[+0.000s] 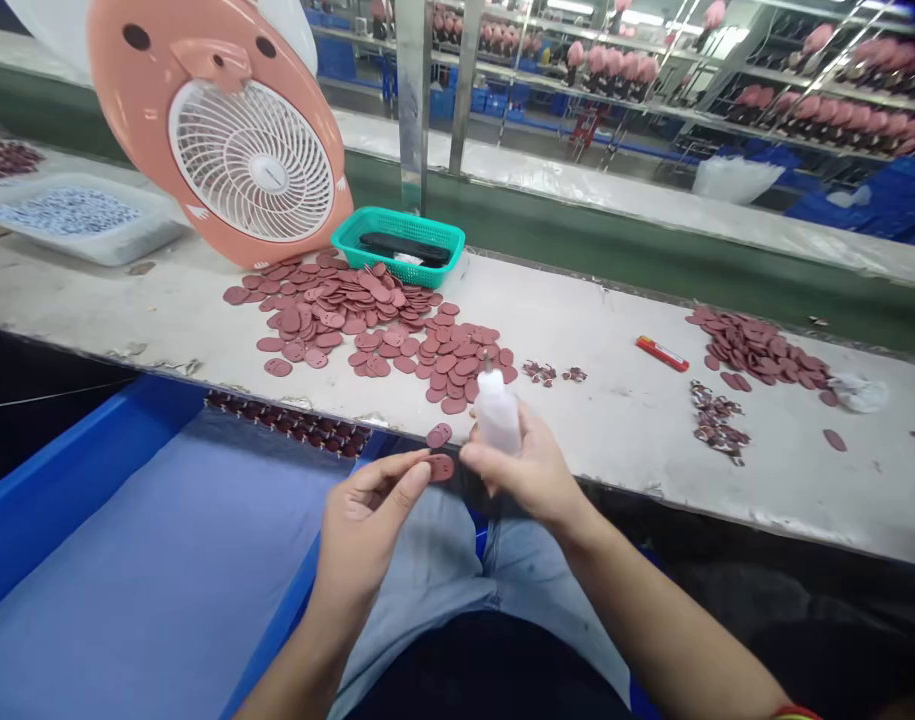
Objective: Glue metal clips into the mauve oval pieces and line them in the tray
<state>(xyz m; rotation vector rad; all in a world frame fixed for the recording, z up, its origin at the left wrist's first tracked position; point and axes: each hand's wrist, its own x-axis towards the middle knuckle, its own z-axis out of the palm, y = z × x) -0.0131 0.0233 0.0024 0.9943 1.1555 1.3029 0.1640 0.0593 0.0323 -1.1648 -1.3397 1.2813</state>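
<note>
My left hand pinches a small dark red oval piece between thumb and fingertips, just below the bench edge. My right hand is wrapped round a small white squeeze bottle, held upright with its thin nozzle pointing up. The two hands nearly touch above my lap. Another red oval piece lies on the bench edge just above them. A big heap of the same red oval pieces spreads over the bench beyond.
A pink desk fan leans at the back left beside a green basket. A blue bin stands at my left. A second heap of red pieces, small metal bits and a red lighter lie to the right.
</note>
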